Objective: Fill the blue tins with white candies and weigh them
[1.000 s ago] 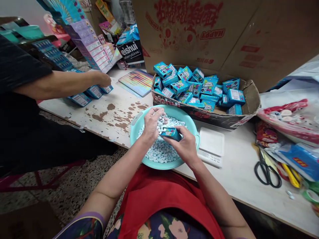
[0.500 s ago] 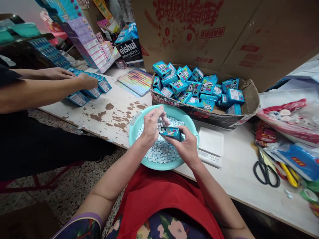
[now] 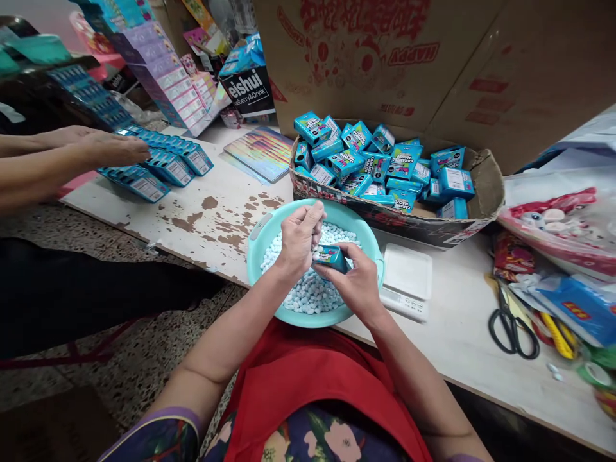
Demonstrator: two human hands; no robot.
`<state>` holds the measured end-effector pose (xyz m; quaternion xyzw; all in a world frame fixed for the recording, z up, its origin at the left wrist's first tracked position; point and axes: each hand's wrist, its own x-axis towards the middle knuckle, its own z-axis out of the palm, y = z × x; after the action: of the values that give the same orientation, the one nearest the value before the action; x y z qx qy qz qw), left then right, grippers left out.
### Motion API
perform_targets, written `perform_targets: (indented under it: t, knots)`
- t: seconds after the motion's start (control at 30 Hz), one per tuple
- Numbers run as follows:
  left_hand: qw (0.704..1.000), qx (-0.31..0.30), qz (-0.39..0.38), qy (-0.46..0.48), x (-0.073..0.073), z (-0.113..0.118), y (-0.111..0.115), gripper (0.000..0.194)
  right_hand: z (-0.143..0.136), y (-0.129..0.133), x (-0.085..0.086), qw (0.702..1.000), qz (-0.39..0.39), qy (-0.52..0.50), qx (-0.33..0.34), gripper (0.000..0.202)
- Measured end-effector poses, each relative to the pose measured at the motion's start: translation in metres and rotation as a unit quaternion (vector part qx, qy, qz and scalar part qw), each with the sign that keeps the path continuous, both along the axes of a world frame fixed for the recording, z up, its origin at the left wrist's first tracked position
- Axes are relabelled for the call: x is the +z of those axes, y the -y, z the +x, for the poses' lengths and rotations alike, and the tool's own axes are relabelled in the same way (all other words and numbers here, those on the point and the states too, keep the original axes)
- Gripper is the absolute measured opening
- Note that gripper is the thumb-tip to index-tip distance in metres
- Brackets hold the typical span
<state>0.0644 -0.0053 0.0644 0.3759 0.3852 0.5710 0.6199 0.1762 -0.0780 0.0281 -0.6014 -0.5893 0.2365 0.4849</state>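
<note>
My right hand (image 3: 359, 280) is closed around a small blue candy box (image 3: 332, 256), which lies tilted on its side with its end toward my other hand. Curled at that end, my left hand (image 3: 299, 239) is closed on pale candies, a few of which show at the box's end. Both hands are over a turquoise basin (image 3: 253, 256) holding many pale blue and white candies (image 3: 312, 296). The inside of my left palm is mostly hidden.
Behind the basin stands a low cardboard box (image 3: 366, 213) full of blue candy boxes. A white scale (image 3: 408, 273) sits right of the basin, with black scissors (image 3: 513, 330) further right. At left, a co-worker's hands (image 3: 103, 146) are over rows of blue boxes (image 3: 178, 168).
My left hand has closed more and tipped up against the box's end; fewer candies show in it. The co-worker's hands have moved left over the rows of boxes.
</note>
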Motion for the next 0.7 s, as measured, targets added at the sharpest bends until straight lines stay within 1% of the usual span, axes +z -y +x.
perform_targets:
  t: [0.13,0.3,0.37,0.47,0.53,0.6,0.7]
  knots:
    - [1.000,0.010,0.007,0.027,0.006,-0.001,0.000,0.037,0.001,0.000,0.000,0.999,0.007,-0.022,-0.027,0.037]
    - [0.999,0.027,-0.002,0.024,0.005,-0.002,0.001,0.038,0.002,0.002,-0.004,0.999,0.025,-0.036,-0.022,0.036]
    - [1.000,0.017,-0.001,0.018,0.004,0.000,0.002,0.038,0.001,0.002,-0.006,0.999,0.031,-0.033,-0.016,0.035]
    - [1.000,-0.015,0.003,0.003,0.002,0.004,0.006,0.037,0.001,0.002,-0.007,0.999,0.031,-0.003,0.004,0.033]
    - [1.000,-0.025,0.004,-0.007,0.002,0.005,0.007,0.037,0.004,0.003,-0.006,0.999,0.024,0.013,0.019,0.030]
    - [1.000,-0.014,0.007,-0.009,0.003,0.004,0.006,0.038,0.008,0.004,-0.004,1.000,0.016,0.006,0.024,0.030]
    - [1.000,0.022,0.006,-0.001,0.004,0.001,0.004,0.038,0.014,0.008,-0.002,0.999,0.020,-0.023,-0.014,0.035]
